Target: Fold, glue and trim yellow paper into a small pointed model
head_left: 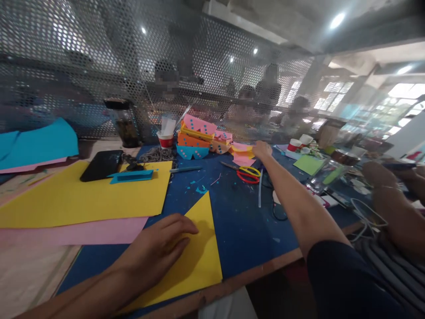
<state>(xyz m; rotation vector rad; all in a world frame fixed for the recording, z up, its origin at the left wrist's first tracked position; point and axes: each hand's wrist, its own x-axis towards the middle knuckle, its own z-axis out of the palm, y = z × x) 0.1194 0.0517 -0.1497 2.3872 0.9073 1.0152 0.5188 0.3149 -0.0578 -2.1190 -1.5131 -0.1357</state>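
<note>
Yellow paper, cut to a triangle, lies at the near edge of the blue table under the left hand, fingers flat and loosely spread. Far across, the right hand touches pink scraps; whether it grips them I cannot tell.

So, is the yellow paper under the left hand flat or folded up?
Flat: the yellow paper lies spread on the blue table top, left hand palm-down on it, no raised edge.

head cam | faces fwd+down over table | close to near edge | single view
</note>
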